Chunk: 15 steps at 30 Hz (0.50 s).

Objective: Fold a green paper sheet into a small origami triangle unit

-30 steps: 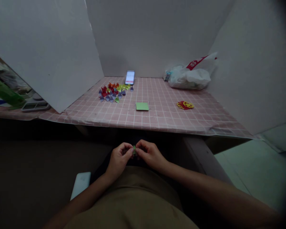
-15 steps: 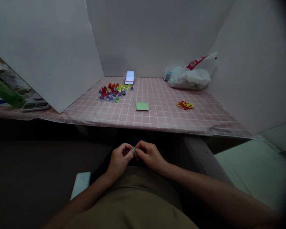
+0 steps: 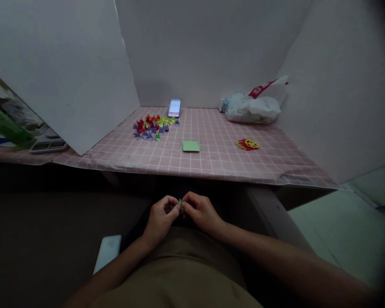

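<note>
Between my fingertips, above my lap and below the table edge, is a small piece of folded green paper (image 3: 180,204). My left hand (image 3: 162,216) pinches it from the left with thumb and forefinger. From the right, my right hand (image 3: 201,210) pinches the same piece; the fingers cover most of it. A stack of green paper squares (image 3: 191,146) lies on the table ahead of my hands. To its left stands a cluster of small folded paper figures (image 3: 152,127) in red, orange, yellow, purple and green.
The table wears a pink checked cloth (image 3: 211,161). On it are a phone (image 3: 174,108) propped at the back, a white plastic bag (image 3: 253,109) and red and yellow cut-out pieces (image 3: 248,144). White panels surround it. A white flat device (image 3: 108,252) lies beside my left forearm.
Both hands stay pinched on the green paper, with only slight finger movement. The whole view has shifted a little, so the table sits slightly lower in the picture.
</note>
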Each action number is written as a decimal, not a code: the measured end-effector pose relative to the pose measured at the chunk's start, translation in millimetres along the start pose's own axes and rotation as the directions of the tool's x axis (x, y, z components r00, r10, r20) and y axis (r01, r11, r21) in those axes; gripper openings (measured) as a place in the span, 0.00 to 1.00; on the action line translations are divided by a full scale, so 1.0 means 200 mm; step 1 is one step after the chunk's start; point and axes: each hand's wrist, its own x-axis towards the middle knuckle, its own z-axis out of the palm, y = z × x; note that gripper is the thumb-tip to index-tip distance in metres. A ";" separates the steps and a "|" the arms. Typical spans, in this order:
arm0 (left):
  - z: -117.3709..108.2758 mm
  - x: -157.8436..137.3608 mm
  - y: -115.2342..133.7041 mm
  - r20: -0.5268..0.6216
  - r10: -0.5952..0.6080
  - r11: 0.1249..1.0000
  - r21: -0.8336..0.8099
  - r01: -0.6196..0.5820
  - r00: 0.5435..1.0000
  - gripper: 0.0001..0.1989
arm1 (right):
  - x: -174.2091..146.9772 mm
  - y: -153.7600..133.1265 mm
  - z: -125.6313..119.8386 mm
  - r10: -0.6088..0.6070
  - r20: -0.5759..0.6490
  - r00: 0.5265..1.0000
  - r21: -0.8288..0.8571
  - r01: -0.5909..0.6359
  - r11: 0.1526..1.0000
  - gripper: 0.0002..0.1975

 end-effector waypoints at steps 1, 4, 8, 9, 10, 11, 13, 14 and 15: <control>0.00 0.00 0.00 -0.002 0.004 1.000 0.007 -0.004 1.000 0.07 | 0.00 0.00 0.00 -0.007 -0.011 1.000 -0.025 0.007 1.000 0.06; 0.00 0.00 0.01 -0.015 0.006 1.000 0.009 -0.006 1.000 0.07 | 0.00 0.00 0.00 0.006 -0.003 1.000 0.020 -0.006 1.000 0.07; 0.00 0.00 0.02 -0.004 -0.038 0.993 -0.116 0.038 0.999 0.07 | 0.01 -0.01 0.00 0.090 0.093 0.992 0.212 -0.108 0.971 0.09; -0.01 0.01 0.02 0.007 -0.055 0.986 -0.156 0.056 0.998 0.07 | 0.01 -0.01 -0.01 0.100 0.094 0.991 0.222 -0.119 0.968 0.08; -0.01 0.01 0.02 0.019 -0.070 0.979 -0.189 0.073 0.997 0.08 | 0.02 -0.01 -0.01 0.097 0.078 0.992 0.213 -0.111 0.971 0.07; -0.01 0.01 0.02 0.033 -0.081 0.973 -0.212 0.087 0.996 0.08 | 0.02 -0.01 -0.01 0.082 0.063 0.995 0.195 -0.092 0.976 0.06; -0.01 0.01 0.01 0.063 -0.089 0.966 -0.238 0.102 0.994 0.09 | 0.03 -0.01 -0.02 0.038 0.052 0.998 0.157 -0.046 0.987 0.06; -0.01 0.02 0.00 0.079 -0.091 0.964 -0.243 0.108 0.993 0.09 | 0.03 0.00 -0.02 0.023 0.065 0.998 0.147 -0.033 0.989 0.06; -0.01 0.02 0.00 0.092 -0.089 0.963 -0.246 0.110 0.992 0.10 | 0.03 0.01 -0.02 0.023 0.076 0.997 0.142 -0.033 0.989 0.06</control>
